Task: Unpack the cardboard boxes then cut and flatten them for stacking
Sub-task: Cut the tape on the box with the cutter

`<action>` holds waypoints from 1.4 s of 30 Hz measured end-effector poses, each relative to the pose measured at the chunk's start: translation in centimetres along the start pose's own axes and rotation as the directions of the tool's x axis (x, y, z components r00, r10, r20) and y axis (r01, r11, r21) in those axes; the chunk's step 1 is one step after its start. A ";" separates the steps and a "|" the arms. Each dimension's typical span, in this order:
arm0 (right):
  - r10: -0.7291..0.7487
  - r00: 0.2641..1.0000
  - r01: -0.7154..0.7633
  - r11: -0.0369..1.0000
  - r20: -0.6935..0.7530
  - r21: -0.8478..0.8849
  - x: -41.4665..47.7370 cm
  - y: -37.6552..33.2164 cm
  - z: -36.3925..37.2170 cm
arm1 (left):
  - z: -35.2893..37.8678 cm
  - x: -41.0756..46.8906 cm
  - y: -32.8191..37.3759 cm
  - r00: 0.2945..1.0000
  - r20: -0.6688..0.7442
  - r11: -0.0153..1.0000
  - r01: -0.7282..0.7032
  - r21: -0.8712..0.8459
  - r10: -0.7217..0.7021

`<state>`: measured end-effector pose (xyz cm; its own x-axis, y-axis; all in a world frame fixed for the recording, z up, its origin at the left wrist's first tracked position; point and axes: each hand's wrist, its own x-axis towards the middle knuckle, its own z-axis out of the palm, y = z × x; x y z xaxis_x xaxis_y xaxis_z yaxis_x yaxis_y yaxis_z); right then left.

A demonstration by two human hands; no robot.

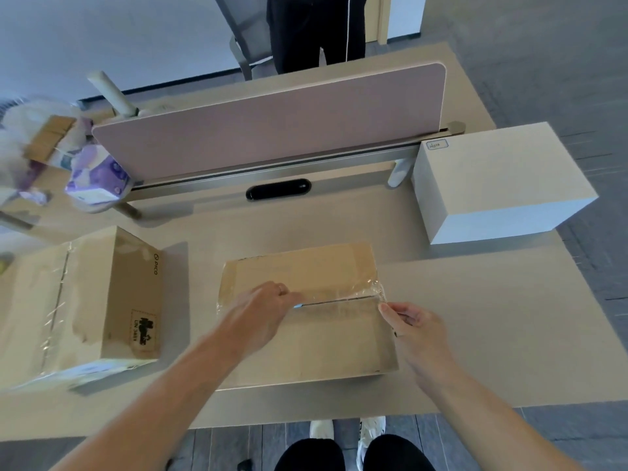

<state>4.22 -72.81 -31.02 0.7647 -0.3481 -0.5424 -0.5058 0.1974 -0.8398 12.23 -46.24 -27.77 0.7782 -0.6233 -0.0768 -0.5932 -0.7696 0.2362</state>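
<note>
A low brown cardboard box (306,338) lies in the middle of the desk, its top seam covered by clear tape (360,294). My left hand (265,312) rests on the lid with curled fingers and grips a small cutter (298,305). Only the cutter's pale blue tip shows, at the left end of the seam slit. My right hand (414,329) pinches the right edge of the box where the crinkled tape wraps over it. A taller taped cardboard box (102,300) with a printed label stands to the left, apart from both hands.
A white box (492,185) sits at the right rear of the desk. A pink divider panel (272,130) runs across the back, with a black oblong device (278,189) in front of it. Purple-and-white packs (98,175) lie at the far left. A person (316,28) stands behind the desk.
</note>
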 end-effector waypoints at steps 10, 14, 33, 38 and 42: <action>-0.002 0.994 0.001 1.000 -0.109 -0.008 -0.7 0.1 0.3 | -3.3 -9.9 -10.9 0.982 0.025 0.974 0.181 0.138 -0.186; -0.031 0.989 0.015 0.993 -0.143 -0.115 -0.9 -0.5 0.8 | -4.3 -11.9 -12.5 0.940 -0.112 0.946 0.324 -0.018 -0.323; 0.023 0.988 -0.020 1.000 -0.150 0.023 -6.9 -1.7 -1.6 | 1.0 1.5 9.8 0.995 -0.009 0.957 -0.096 -0.273 0.098; 0.041 0.996 -0.065 0.951 -0.084 -0.302 -4.4 2.5 -7.5 | 3.2 1.1 7.3 0.977 0.188 0.988 0.121 -0.090 -0.103; 0.085 0.995 -0.098 0.845 -0.048 -0.526 -1.1 5.8 -10.3 | 3.2 2.2 8.1 0.963 0.224 0.988 0.154 -0.006 -0.149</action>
<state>-3.63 -80.70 -35.01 0.6988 -0.3738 -0.6099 -0.7120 -0.2809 -0.6436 8.51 -54.31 -29.13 0.7917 -0.5167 -0.3259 -0.4649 -0.8557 0.2271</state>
